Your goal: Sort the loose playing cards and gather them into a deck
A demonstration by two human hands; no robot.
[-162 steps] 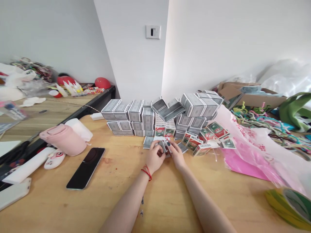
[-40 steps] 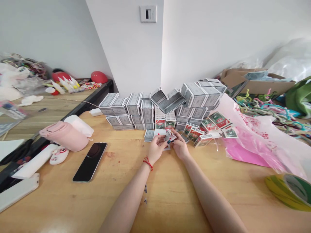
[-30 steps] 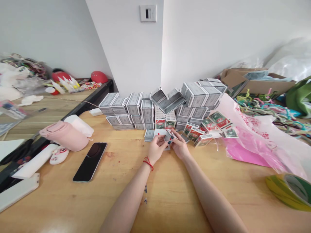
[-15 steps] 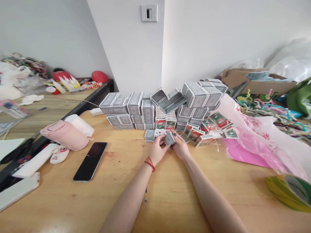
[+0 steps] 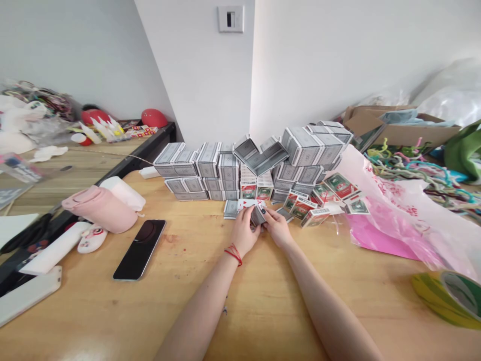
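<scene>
Beyond left hand and right hand, together pinching gray card: card blocks; rightward, small boxes, carton holding blue material.

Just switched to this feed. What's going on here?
A person's left hand and right hand are together holding a small grey-patterned card piece above the table. Just beyond them stand stacked blocks with similar grey patterning, and a group of red-and-green card boxes lies to the right. The phone lies off to the left.
</scene>
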